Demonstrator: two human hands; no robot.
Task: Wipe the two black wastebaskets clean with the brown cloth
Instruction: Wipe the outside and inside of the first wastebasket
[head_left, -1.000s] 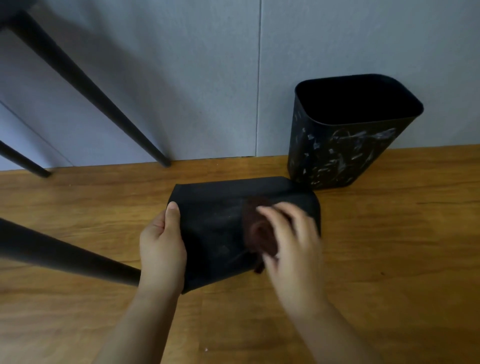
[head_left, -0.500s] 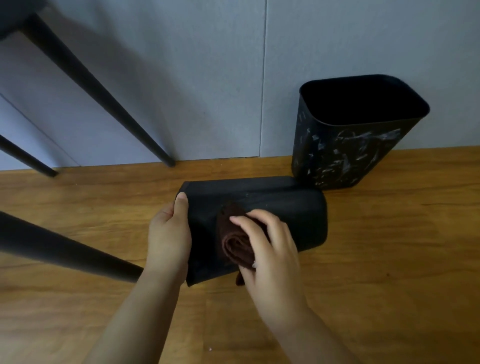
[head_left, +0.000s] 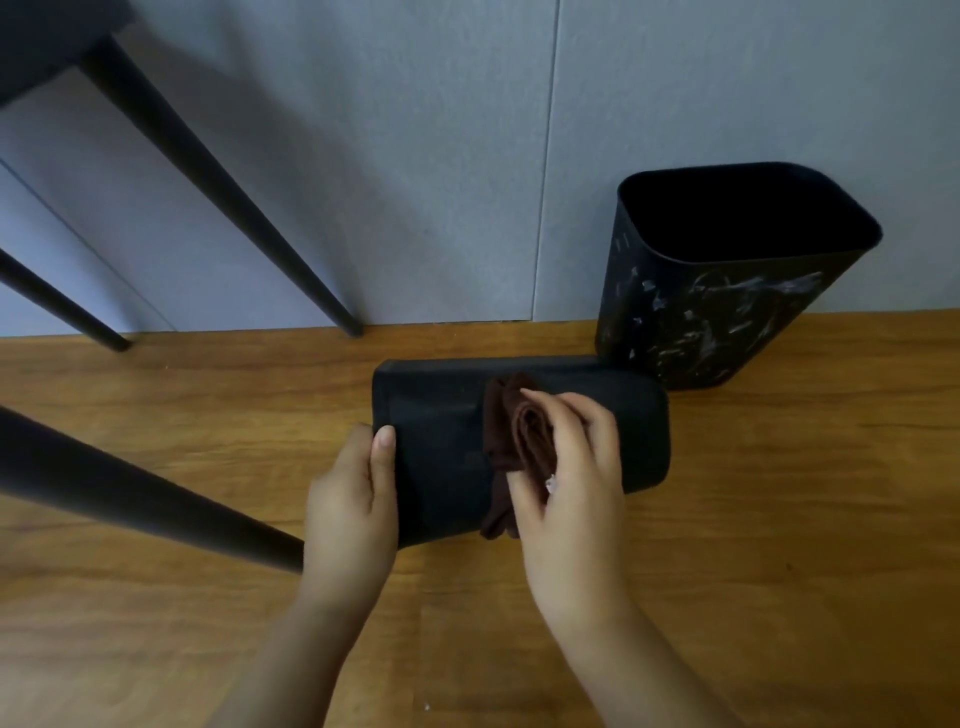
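My left hand (head_left: 353, 499) gripped the near wastebasket (head_left: 597, 431) lying on the floor (head_left: 779, 519) while my right hand (head_left: 569, 467) pinched the brown cloth (head_left: 511, 431) against its upper side.

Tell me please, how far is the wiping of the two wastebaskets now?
Nothing looks finished yet. In hand: the left hand steadies the wastebasket lying on its side on the floor, and the right hand presses the brown cloth on its upper face, which shows no white smears. Left: the upright wastebasket by the wall, its side covered in white smears.
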